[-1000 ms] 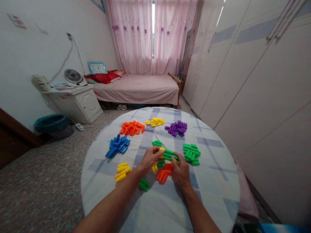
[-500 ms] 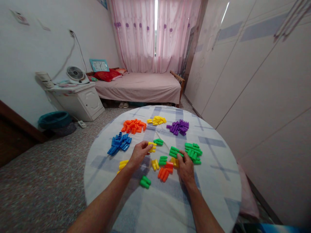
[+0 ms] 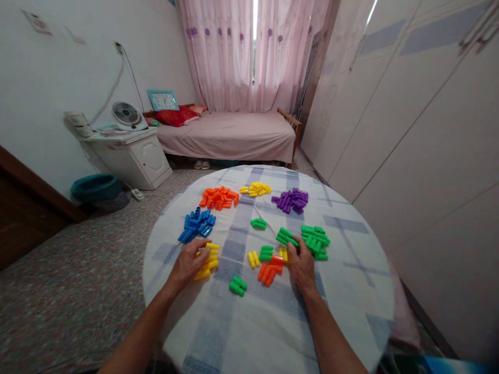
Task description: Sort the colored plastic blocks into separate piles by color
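My left hand (image 3: 189, 262) is at the left of the table, its fingers curled on yellow bullet-shaped plastic building blocks (image 3: 210, 264) and partly covering them. Green building blocks (image 3: 286, 236) are pinched between the thumb and fingers of my right hand (image 3: 302, 264). Close to that hand lie orange blocks (image 3: 268, 272), a small green block (image 3: 266, 253) and a yellow block (image 3: 253, 259). Another green block (image 3: 237, 285) rests nearer to me, between both hands. One more green block (image 3: 258, 223) lies farther off.
Around the round cloth-covered table (image 3: 346, 306) are piles of blue blocks (image 3: 197, 224), orange blocks (image 3: 219, 198), yellow blocks (image 3: 257, 189), purple blocks (image 3: 290, 200) and green blocks (image 3: 315, 241). Beyond stand a bed (image 3: 230, 135) and a white cabinet (image 3: 150, 158); wardrobes (image 3: 421, 130) line the right.
My left hand has moved left and toward me with its yellow block, reaching the yellow blocks there. My right hand still holds the green blocks. The view has shifted slightly.
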Demonstrator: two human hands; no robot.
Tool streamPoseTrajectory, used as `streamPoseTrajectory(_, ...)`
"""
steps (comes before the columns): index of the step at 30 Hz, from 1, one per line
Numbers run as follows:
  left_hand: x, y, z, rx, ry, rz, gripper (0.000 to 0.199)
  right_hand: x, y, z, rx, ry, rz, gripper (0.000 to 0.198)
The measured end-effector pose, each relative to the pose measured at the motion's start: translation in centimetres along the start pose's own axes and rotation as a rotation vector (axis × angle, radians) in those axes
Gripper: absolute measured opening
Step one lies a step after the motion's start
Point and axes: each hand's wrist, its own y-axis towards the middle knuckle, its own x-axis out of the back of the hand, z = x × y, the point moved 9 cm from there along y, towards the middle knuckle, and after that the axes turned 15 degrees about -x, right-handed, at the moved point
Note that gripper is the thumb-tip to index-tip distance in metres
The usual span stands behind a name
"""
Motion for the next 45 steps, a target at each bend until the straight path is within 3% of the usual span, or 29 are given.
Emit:
streamPoseTrajectory(6,-0.6,-0.5,1.8,-0.020,0.052,-0.059,0.045,-0.8,-0.2,0.3,0.046,-0.050,0.047,0.046)
streamPoseTrajectory(12,-1.2,-0.1,0.1,-0.108,0.113,-0.034,0.039,-0.5,-0.6,1.2,0.155,-0.070,-0.007,0.038)
streamPoseTrajectory(18,-1.8,-0.4,-1.4,-0.174,0.223,-0.016,0.035,-0.6,-0.4,1.1,0.150,-0.064,0.013,0.036)
streamPoseTrajectory(22,-2.5,-1.1,-3.1,-0.354,0.301,0.053,0.027,-0.6,-0.4,1.1,0.166,-0.062,0.003,0.034)
streamPoseTrajectory(24,-3.0,-1.6,-3.5,-0.414,0.321,0.120,0.035,-0.6,-0.4,1.1,0.171,-0.062,0.004,0.033)
streamPoseTrajectory(27,-3.6,-2.1,-3.2,-0.413,0.355,0.179,0.047,-0.8,-0.4,1.0,0.163,-0.065,0.020,0.034)
streamPoseTrajectory(30,-3.6,-1.9,-2.7,-0.381,0.422,0.109,0.042,-0.8,-0.5,1.0,0.162,-0.073,0.018,0.034)
streamPoseTrajectory(33,-4.0,-1.2,-2.8,-0.404,0.456,0.060,0.036,-0.8,-0.6,1.2,0.167,-0.078,0.022,0.033)
streamPoseTrajectory(39,-6.0,1.6,-3.9,-0.500,0.418,0.092,0.026,-0.9,-0.8,1.0,0.161,-0.084,0.028,0.032)
streamPoseTrajectory(45,-9.2,6.5,-4.0,-0.407,0.426,0.159,0.025,-0.9,-0.9,0.8,0.164,-0.101,0.036,0.029)
